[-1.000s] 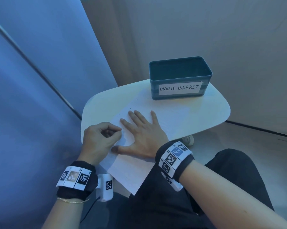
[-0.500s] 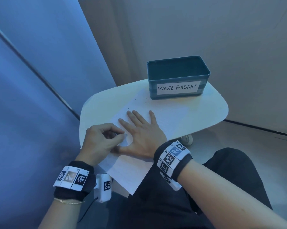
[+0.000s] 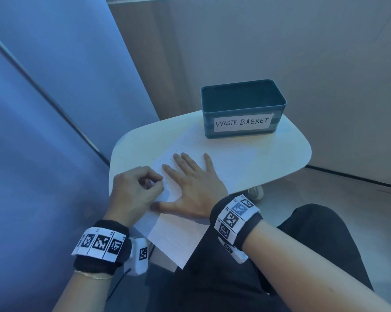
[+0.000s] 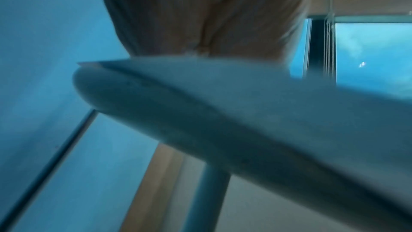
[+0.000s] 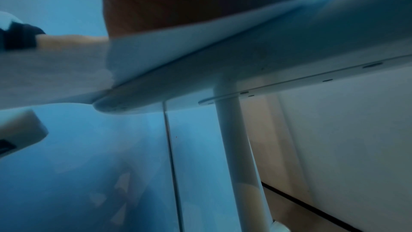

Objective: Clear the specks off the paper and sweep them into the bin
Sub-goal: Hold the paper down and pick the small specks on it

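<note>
White paper [image 3: 232, 163] lies across the small rounded counter [image 3: 289, 152], its near corner hanging over the edge. Tiny dark specks [image 3: 185, 138] dot its far left part. The right hand [image 3: 194, 188] presses flat on the sheet, fingers [image 3: 191, 159] straight and spread. The left hand [image 3: 133, 192] rests beside it on the paper's left edge, fingers curled with thumb and forefinger pinched together; whether they hold anything I cannot tell. Behind the paper stands the teal bin [image 3: 242, 109], labelled "WASTE BASKET".

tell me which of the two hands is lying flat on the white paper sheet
The right hand, fingers spread flat on the white paper sheet. The left hand is curled, fingertips pinched together at the sheet's left edge.
</note>
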